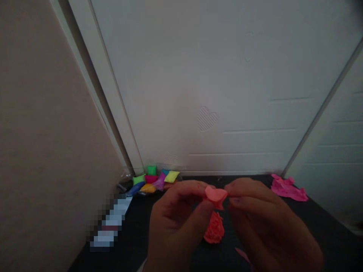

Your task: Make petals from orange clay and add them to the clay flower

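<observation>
A small coral-pink piece of modelling clay, thin and curled like a petal, is held up above the dark table. My left hand pinches it from the left between thumb and index finger. From the right, my right hand is closed with its fingertips at the clay's right edge; its thumb is partly hidden. Below and behind the held piece, a ruffled coral clay flower rests on the table, partly covered by my left hand. Near my right hand lies a slim pink strip or tool, its far end hidden.
Several colourful clay packets in clear wrapping lie at the back left of the dark table. A pixelated flat item is along the left edge. Crumpled bright pink material sits at the back right. White panels rise behind.
</observation>
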Demonstrator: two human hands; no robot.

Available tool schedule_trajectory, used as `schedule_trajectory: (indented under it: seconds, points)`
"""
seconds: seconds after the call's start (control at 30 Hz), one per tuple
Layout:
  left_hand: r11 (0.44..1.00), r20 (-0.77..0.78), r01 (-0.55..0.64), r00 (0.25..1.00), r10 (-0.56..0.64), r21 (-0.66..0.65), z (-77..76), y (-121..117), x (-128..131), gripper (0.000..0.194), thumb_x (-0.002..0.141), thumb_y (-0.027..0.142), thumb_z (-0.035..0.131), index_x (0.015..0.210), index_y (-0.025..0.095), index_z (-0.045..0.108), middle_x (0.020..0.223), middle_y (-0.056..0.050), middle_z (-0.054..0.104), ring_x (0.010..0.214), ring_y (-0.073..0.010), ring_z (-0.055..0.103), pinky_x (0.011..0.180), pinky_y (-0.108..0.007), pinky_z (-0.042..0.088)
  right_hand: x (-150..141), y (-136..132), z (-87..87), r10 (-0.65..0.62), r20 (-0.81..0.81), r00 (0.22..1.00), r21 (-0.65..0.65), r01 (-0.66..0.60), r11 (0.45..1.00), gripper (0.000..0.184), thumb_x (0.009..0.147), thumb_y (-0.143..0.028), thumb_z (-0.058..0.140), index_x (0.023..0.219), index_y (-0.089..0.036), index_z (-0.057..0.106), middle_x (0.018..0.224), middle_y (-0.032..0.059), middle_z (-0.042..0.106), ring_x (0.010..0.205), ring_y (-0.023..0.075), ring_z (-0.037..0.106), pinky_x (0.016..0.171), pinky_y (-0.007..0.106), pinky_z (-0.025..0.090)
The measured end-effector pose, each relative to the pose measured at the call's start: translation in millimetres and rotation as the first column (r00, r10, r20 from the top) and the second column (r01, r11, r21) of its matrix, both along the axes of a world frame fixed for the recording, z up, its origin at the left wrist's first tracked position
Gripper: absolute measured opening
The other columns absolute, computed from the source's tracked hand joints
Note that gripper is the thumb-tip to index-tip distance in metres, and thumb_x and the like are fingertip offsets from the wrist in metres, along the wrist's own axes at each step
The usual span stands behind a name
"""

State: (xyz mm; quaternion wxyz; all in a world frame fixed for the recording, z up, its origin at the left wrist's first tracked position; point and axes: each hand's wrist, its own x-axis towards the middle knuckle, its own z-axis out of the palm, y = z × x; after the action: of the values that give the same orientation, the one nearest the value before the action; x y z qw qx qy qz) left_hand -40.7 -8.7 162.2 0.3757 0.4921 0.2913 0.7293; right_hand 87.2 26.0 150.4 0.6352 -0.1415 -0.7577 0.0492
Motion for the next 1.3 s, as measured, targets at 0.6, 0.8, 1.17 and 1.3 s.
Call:
schedule_trajectory:
  seconds: [0.6,0.8,1.17,1.3]
  points:
    - [0.994,-0.242,0.011,0.970,-0.037,-0.112,3.7,0,-6,0.006,0.070,0.012,0.059,0.070,0.018,0.062,0.063,-0.001,0.059,0.056,-0.0110,0.055,0.049,-0.019,0.047,9,0,25.6,-0.010,0.261,0.965,0.012,0.008,1.000,0.018,0.073,-0.005,0.053,0.084,-0.016,0.061,0.076,0.0039,0.064,0.073,0.0128,0.060,0.059,0.021,0.052]
    - [0.994,-0.235,0.036,0.970,-0.059,-0.098,4.6,-1,-6,0.006,0.070,0.014,0.059,0.071,0.019,0.062,0.060,0.000,0.059,0.051,-0.0103,0.055,0.044,-0.018,0.046,9,1,21.8,0.072,0.233,0.970,-0.070,-0.057,0.996,0.020,0.072,-0.001,0.053,0.085,-0.015,0.060,0.077,0.0033,0.062,0.075,0.0106,0.059,0.063,0.018,0.051]
    - [0.991,-0.259,-0.106,0.962,0.082,-0.077,5.8,-1,-2,0.009,0.068,0.010,0.061,0.070,0.018,0.063,0.068,-0.002,0.063,0.062,-0.0121,0.059,0.056,-0.019,0.049,12,2,17.4,-0.062,0.273,0.960,-0.017,0.069,0.997,0.023,0.073,-0.007,0.055,0.091,-0.020,0.060,0.080,0.0030,0.064,0.074,0.0139,0.061,0.064,0.024,0.051]
    - [0.987,-0.282,-0.152,0.951,0.130,-0.059,5.3,0,-2,0.010,0.068,0.009,0.060,0.072,0.018,0.063,0.071,-0.002,0.063,0.065,-0.0119,0.060,0.059,-0.019,0.050,11,1,18.0,-0.122,0.278,0.953,0.052,0.112,0.992,0.021,0.074,-0.008,0.055,0.091,-0.019,0.059,0.080,0.0031,0.064,0.074,0.0140,0.060,0.066,0.024,0.050]
